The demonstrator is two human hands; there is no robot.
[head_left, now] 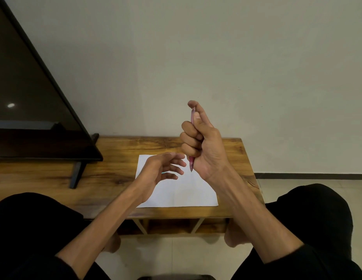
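Your right hand (202,146) holds the pen (191,163) upright in a closed fist, above the far edge of the sheet of paper (182,190). All four fingers are wrapped round the barrel, the thumb (198,110) is capped over the top end, and the tip points down. This looks like the moment to click the point out, so press straight down along the barrel with the thumb rather than across it, which would tilt the pen in your fist. You cannot see from here whether the point is already out, so check the tip before you bring it down. A fist grip is fine for clicking but poor for writing. Once the point is out, let the barrel slide down into a pinch between thumb and the first two fingers, close to the tip. Your left hand (158,168) hovers just over the sheet with its fingers loosely spread and holding nothing. Lay it flat on the near left part of the paper so the sheet cannot skate on the smooth wooden table (119,150). Keep your left elbow tucked in, clear of the television (24,87) standing at the left end.
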